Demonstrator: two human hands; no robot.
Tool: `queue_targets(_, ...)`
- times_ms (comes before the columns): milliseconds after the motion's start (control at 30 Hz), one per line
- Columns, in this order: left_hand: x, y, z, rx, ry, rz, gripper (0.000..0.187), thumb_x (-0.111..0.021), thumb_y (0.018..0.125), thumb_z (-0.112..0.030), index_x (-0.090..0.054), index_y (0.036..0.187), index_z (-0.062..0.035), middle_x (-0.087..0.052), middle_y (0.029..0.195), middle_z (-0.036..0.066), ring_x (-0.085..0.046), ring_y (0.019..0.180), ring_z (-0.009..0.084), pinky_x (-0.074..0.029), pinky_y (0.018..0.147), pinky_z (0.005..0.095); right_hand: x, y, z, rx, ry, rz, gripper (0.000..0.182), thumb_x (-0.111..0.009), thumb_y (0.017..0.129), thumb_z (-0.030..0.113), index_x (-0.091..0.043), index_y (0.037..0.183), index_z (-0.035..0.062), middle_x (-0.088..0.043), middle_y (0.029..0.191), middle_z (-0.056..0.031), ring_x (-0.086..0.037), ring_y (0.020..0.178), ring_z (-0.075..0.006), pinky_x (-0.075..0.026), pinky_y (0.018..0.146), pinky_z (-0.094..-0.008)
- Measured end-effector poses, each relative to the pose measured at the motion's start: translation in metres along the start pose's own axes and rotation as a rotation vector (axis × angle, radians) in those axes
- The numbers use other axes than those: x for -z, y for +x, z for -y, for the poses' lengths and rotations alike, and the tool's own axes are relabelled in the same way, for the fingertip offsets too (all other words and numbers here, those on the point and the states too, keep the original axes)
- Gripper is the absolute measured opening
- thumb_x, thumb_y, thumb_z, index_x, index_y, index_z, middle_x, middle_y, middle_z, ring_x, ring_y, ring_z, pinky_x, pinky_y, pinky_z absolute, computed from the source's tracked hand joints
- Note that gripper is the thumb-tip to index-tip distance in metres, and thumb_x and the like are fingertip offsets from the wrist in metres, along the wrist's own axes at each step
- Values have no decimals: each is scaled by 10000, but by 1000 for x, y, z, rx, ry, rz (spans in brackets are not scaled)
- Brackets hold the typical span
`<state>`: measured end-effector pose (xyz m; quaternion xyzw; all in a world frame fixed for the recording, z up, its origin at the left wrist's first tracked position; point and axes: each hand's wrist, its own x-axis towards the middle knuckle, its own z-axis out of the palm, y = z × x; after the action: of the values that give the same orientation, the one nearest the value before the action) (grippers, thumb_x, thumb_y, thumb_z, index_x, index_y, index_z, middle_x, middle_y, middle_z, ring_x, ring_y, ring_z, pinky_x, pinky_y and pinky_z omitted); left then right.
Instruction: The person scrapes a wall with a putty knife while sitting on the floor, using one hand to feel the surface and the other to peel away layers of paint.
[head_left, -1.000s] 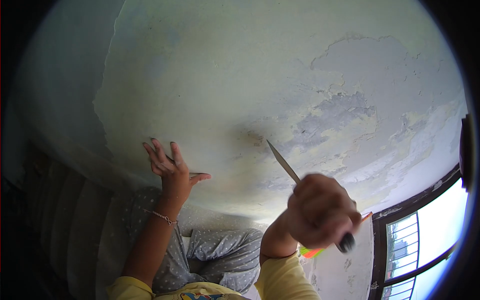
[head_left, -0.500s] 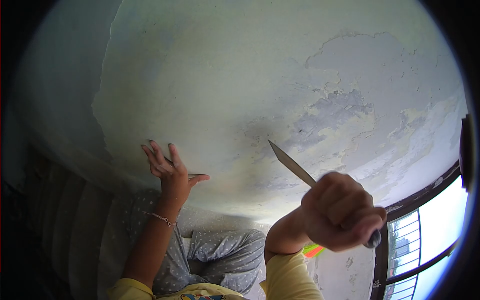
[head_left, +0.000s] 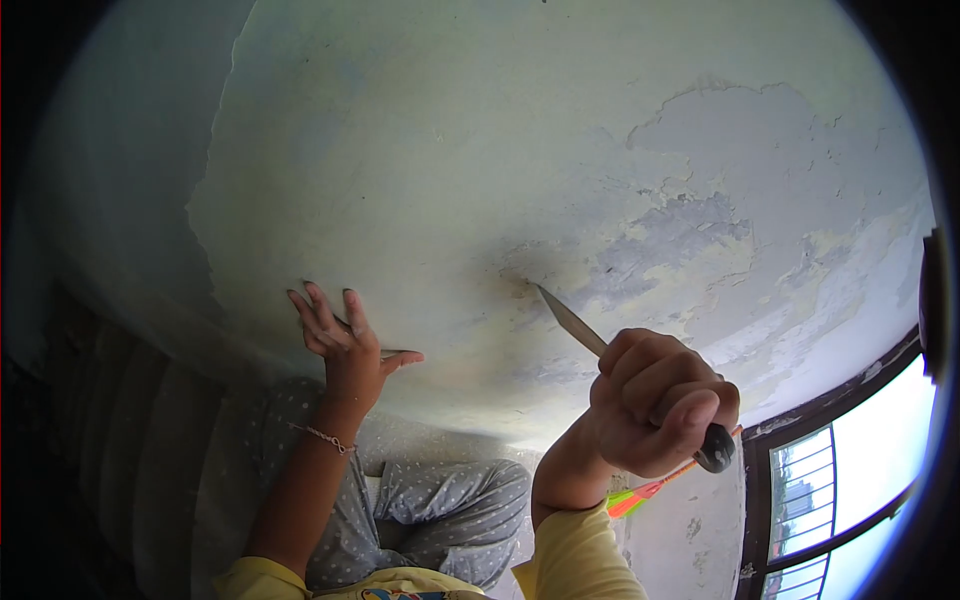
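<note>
My right hand (head_left: 660, 405) is wrapped round the dark handle of a knife (head_left: 572, 320), whose blade points up and left. The blade's tip is at a dark, scraped spot on the peeling wall (head_left: 400, 180); whether it touches cannot be told for certain. Left of it, my left hand (head_left: 345, 340) lies against the wall with its fingers spread and holds nothing. Flaked paint and grey bare patches (head_left: 680, 235) show on the wall to the right of the blade.
At the right is a window (head_left: 820, 500) with a dark frame and bars. Steps (head_left: 150, 440) lie in shadow at the lower left. My bent legs in dotted grey trousers (head_left: 450, 510) are below the wall. A bright orange and green object (head_left: 632, 497) shows behind my right arm.
My right hand has moved left and slightly up with the knife, bringing its tip closer to the dark spot. My left hand stays in place against the wall.
</note>
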<state>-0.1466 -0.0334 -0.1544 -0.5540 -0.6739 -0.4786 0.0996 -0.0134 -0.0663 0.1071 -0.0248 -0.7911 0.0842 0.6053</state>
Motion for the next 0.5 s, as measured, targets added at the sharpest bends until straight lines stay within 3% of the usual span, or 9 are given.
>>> queue_targets(100,-1,1,2,4,7,3,1487,-819,462,-623,72,1503,-43,160,1490,376,42,1366,607,-192,1007,640,9,6,30,144,283,-54,318,-351,1012,159,-306,699,124,-299,483,5,-222,351,-87,-241,327,-261)
queue_targets(133,0,-2,2,-1,6,11,1489,-823,462,-618,75,1503,-44,164,1490,375,42,1366,606,-192,1007,637,6,3,20,134,285,-55,318,-351,1012,159,-306,699,124,-299,483,5,-222,351,-87,-241,327,-261)
queue_targets(200,2,-5,2,0,0,28,1487,-824,464,-615,73,1502,-43,162,1491,375,40,1366,607,-192,1006,638,-6,0,-7,-3,-28,-56,328,-345,1016,180,-298,694,138,-289,485,29,-215,356,-72,-235,335,-242)
queue_targets(367,-1,1,1,1,11,-4,1480,-823,465,-616,64,1504,-47,153,1494,373,37,1366,606,-192,1007,639,10,6,26,96,181,4,343,-357,1022,217,-302,692,146,-292,476,35,-213,360,-59,-239,336,-233)
queue_targets(400,1,1,1,1,7,-2,1480,-825,463,-614,62,1504,-47,151,1495,372,39,1366,606,-195,1005,642,12,0,25,130,263,-149,335,-456,1000,208,-364,703,85,-380,475,-18,-306,333,-99,-303,304,-229)
queue_targets(500,1,-2,0,-9,0,-6,1484,-825,458,-616,58,1506,-47,146,1498,370,38,1366,606,-200,1000,646,-12,-19,-18,-241,106,-200,339,-542,973,176,-384,695,63,-422,488,-50,-343,351,-142,-304,328,-289)
